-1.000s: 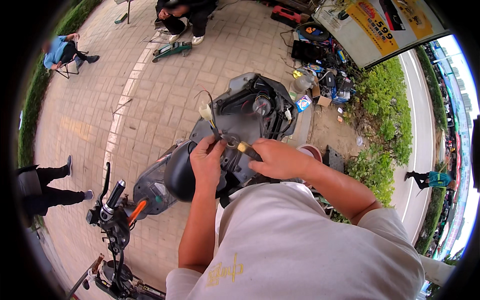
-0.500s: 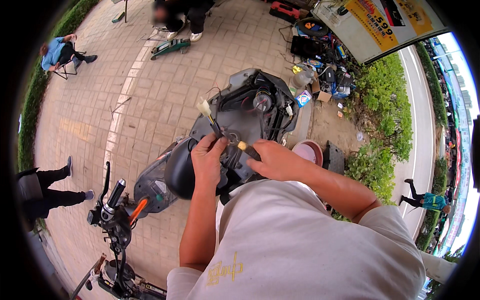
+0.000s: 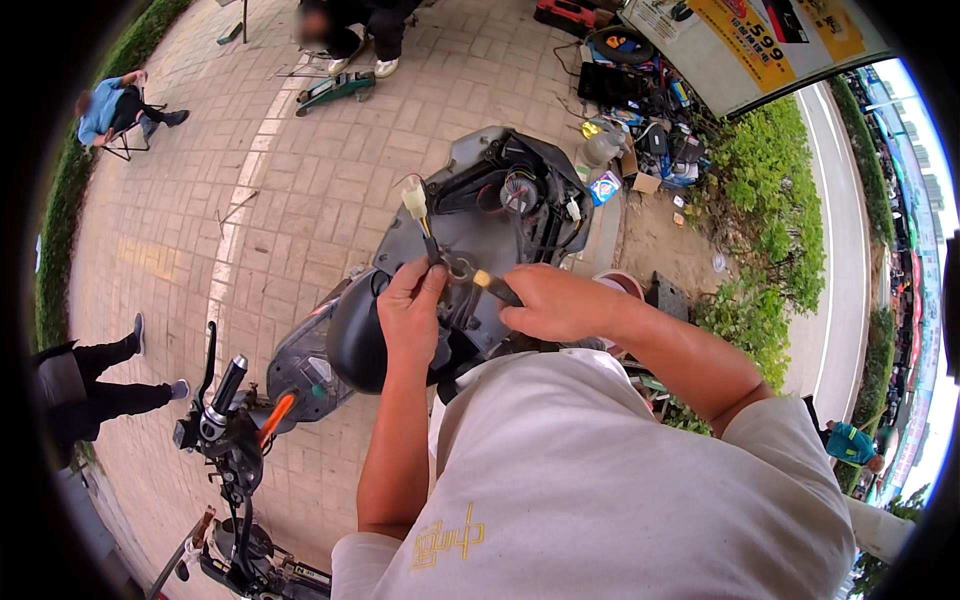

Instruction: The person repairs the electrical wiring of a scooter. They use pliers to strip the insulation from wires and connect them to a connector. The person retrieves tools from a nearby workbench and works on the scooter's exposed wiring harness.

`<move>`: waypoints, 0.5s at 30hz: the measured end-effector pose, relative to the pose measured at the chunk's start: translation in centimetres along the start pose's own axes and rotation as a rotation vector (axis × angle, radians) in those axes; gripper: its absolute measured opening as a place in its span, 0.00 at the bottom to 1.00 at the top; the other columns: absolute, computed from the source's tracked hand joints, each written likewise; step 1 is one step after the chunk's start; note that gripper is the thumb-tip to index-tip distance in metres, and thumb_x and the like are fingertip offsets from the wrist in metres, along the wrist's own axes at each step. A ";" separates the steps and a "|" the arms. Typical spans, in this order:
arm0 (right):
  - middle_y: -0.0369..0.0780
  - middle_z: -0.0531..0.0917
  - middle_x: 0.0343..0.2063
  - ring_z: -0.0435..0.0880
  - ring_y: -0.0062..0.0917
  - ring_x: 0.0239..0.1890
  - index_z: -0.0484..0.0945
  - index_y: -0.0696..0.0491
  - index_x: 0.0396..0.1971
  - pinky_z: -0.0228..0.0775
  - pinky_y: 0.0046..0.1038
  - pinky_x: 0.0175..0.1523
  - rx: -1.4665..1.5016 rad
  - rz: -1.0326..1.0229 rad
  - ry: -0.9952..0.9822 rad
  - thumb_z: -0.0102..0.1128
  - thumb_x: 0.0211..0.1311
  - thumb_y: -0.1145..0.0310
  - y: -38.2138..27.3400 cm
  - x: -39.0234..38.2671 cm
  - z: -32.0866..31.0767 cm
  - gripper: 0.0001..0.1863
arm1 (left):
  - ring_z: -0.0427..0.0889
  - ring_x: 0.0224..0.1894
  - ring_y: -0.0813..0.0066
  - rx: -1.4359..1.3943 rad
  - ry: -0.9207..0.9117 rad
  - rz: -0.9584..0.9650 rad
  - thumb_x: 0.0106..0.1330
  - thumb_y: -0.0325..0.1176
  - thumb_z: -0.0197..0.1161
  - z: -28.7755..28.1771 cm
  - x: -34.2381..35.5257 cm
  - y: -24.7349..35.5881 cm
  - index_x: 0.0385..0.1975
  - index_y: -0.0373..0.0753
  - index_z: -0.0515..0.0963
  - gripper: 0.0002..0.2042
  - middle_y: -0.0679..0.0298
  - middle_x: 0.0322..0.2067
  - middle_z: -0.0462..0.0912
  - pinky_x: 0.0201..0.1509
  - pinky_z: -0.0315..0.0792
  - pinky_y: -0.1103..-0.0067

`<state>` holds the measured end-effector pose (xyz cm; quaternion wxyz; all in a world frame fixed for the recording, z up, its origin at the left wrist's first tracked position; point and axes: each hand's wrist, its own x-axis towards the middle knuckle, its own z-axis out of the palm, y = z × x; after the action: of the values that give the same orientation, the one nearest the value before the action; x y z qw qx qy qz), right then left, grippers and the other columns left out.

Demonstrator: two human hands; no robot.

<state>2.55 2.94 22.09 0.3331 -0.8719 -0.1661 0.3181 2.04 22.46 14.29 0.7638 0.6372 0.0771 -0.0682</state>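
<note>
My left hand (image 3: 410,310) pinches a dark sheathed cable (image 3: 432,250) whose colored wires run up to a white plug (image 3: 414,198). My right hand (image 3: 555,305) is closed on a pliers-like tool (image 3: 482,278) with yellow and dark grips; its metal end meets the cable beside my left fingertips. Beneath my hands lies the grey opened body of a scooter (image 3: 470,235) with a round ribbed part (image 3: 519,192), loose wires and a second small white plug (image 3: 573,210). The scooter's black seat (image 3: 355,345) sits under my left wrist.
A handlebar (image 3: 222,400) stands lower left. People are seated (image 3: 100,115), crouched (image 3: 365,35) near a green floor jack (image 3: 330,92), and standing at left (image 3: 110,395). Tools and parts (image 3: 655,135) pile by a sign board (image 3: 750,50), bushes (image 3: 750,220) and road. Someone in teal (image 3: 850,445) walks at right.
Both hands and the tool have shifted only slightly, the plug tilting a little. The walker in teal has moved downward in the view; the scene has drifted slightly upward.
</note>
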 end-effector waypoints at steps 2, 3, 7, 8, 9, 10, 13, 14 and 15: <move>0.55 0.77 0.27 0.78 0.46 0.32 0.73 0.67 0.29 0.67 0.41 0.40 0.048 0.014 0.012 0.55 0.57 0.61 -0.2 0.0 0.2 0.20 | 0.70 0.30 0.85 -0.013 0.019 0.015 0.67 0.26 0.58 0.1 -0.1 -0.2 0.46 0.30 0.78 0.11 0.66 0.31 0.81 0.35 0.64 0.87; 0.55 0.78 0.26 0.78 0.44 0.31 0.73 0.67 0.29 0.68 0.40 0.38 0.095 0.027 0.037 0.56 0.57 0.60 -0.4 -0.2 0.6 0.20 | 0.70 0.30 0.85 -0.020 0.029 0.023 0.67 0.26 0.58 0.2 -0.1 -0.3 0.45 0.30 0.78 0.10 0.66 0.31 0.81 0.35 0.64 0.87; 0.50 0.78 0.20 0.78 0.38 0.24 0.74 0.66 0.28 0.68 0.37 0.33 0.197 0.116 0.067 0.56 0.59 0.58 -1.2 -0.3 1.0 0.21 | 0.72 0.31 0.84 -0.159 0.003 -0.009 0.68 0.27 0.57 0.3 -0.3 -0.6 0.47 0.31 0.77 0.11 0.65 0.32 0.80 0.36 0.65 0.86; 0.50 0.77 0.19 0.77 0.37 0.23 0.74 0.66 0.28 0.68 0.37 0.33 0.207 0.123 0.071 0.56 0.59 0.58 -1.1 -0.3 1.2 0.21 | 0.73 0.32 0.83 -0.175 -0.012 -0.015 0.68 0.27 0.57 0.1 -0.2 -0.9 0.48 0.31 0.77 0.12 0.65 0.32 0.80 0.37 0.66 0.85; 0.49 0.77 0.19 0.77 0.36 0.23 0.74 0.65 0.28 0.67 0.36 0.32 0.217 0.131 0.075 0.56 0.60 0.57 -0.9 -0.2 1.4 0.21 | 0.74 0.33 0.82 -0.190 -0.027 -0.021 0.68 0.27 0.57 0.0 -0.1 -1.1 0.49 0.31 0.76 0.12 0.65 0.33 0.80 0.38 0.67 0.85; 0.48 0.77 0.18 0.77 0.35 0.22 0.74 0.65 0.27 0.67 0.36 0.32 0.227 0.139 0.081 0.56 0.60 0.56 -0.8 -0.2 1.5 0.22 | 0.74 0.33 0.83 -0.184 -0.036 -0.034 0.68 0.28 0.57 -0.1 0.0 -1.0 0.48 0.31 0.77 0.12 0.66 0.32 0.80 0.38 0.67 0.85; 0.54 0.79 0.22 0.80 0.45 0.29 0.75 0.67 0.28 0.69 0.40 0.38 0.250 0.186 0.030 0.57 0.59 0.55 -1.2 -0.4 0.5 0.24 | 0.74 0.34 0.83 -0.172 -0.057 -0.063 0.68 0.30 0.57 -0.2 0.3 -0.7 0.46 0.32 0.79 0.11 0.67 0.31 0.81 0.39 0.67 0.85; 0.53 0.79 0.21 0.80 0.45 0.29 0.75 0.67 0.28 0.69 0.40 0.37 0.257 0.171 0.029 0.57 0.59 0.55 -1.4 -0.5 0.2 0.24 | 0.74 0.34 0.83 -0.172 -0.058 -0.066 0.68 0.30 0.57 -0.3 0.4 -0.7 0.46 0.32 0.79 0.11 0.67 0.31 0.81 0.39 0.67 0.85; 0.53 0.79 0.21 0.80 0.45 0.29 0.75 0.67 0.27 0.69 0.40 0.37 0.264 0.156 0.027 0.57 0.59 0.55 -1.5 -0.7 -0.1 0.24 | 0.74 0.34 0.83 -0.171 -0.059 -0.069 0.68 0.30 0.57 -0.3 0.5 -0.7 0.46 0.32 0.79 0.12 0.67 0.31 0.81 0.39 0.67 0.85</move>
<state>1.99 3.67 23.48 0.4215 -0.8349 -0.0500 0.3505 2.33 22.63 13.44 0.8147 0.5642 0.0820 -0.1060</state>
